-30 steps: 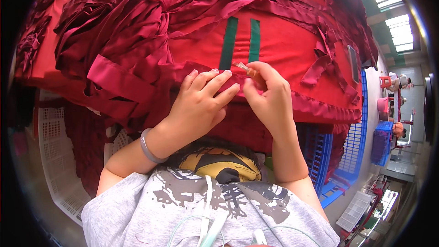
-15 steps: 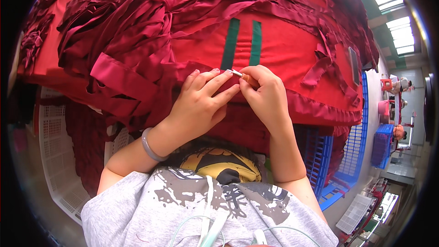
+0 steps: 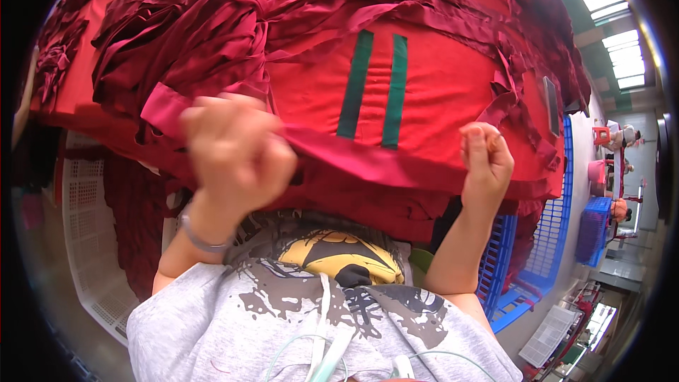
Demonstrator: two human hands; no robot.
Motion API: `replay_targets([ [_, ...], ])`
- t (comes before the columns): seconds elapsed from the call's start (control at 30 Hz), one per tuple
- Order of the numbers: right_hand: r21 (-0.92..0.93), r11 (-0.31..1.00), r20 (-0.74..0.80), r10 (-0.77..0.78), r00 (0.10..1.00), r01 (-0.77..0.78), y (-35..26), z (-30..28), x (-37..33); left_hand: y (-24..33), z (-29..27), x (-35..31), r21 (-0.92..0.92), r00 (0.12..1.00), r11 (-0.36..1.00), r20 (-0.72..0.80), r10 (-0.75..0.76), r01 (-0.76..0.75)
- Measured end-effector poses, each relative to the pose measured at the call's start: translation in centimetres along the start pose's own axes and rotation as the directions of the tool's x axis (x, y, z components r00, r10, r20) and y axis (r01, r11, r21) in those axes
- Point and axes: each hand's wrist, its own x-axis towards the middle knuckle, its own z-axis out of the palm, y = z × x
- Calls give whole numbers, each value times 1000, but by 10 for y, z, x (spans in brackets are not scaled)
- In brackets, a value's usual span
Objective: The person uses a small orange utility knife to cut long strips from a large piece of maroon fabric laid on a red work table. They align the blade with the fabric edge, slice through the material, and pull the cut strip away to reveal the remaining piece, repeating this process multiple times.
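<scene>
At the far left, near the edge of the work, a white basket [image 3: 79, 240] stands low beside the table, dark red cloth next to it. Above it, on the left of the table, lies a heap [image 3: 180, 35] of crumpled maroon strips. The left hand [image 3: 237, 145] is over the near edge, in front of the heap; its fingers are curled inward, but it is blurred, so I cannot tell whether it grips anything. A pale bracelet [image 3: 204, 243] circles that wrist.

From beside this hand a maroon strip [image 3: 368, 164] runs along the near edge of the table toward the right hand, in front of the red cloth [image 3: 304, 99]. Two green bands [image 3: 356, 85] lie side by side on the red cloth, their near ends just beyond the strip.

The right hand [image 3: 488, 163] is raised at the strip's right end, thumb and fingers closed around a small orange-brown handle [image 3: 493, 142], mostly hidden. Whether they also pinch the strip cannot be told.

Farther right, a dark flat slab [image 3: 551, 106] lies at the table's right side, with a blue crate [image 3: 557, 216] standing below. Farther off stands a red stool [image 3: 601, 135], near a person [image 3: 624, 135].
</scene>
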Motion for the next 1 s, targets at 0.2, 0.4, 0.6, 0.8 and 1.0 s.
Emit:
replay_targets([
  [0.2,52,991,-100,129,987,-124,20,-29,-16,-38,-48,41,592,971,784,-232,-56,186],
  [0.4,-67,995,61,-73,995,77,9,-10,-26,8,63,63,137,980,988,176,-90,66],
  [0.6,64,978,144,188,972,-198,-2,-19,-38,20,71,71,223,782,968,581,-227,115],
  [0.8,18,870,607,382,697,-492,4,-3,-44,2,9,75,-498,500,852,786,363,164],
  [1.0,634,541,588,128,798,-553,9,30,-31,-13,-21,79,-775,328,585,631,703,239],
])
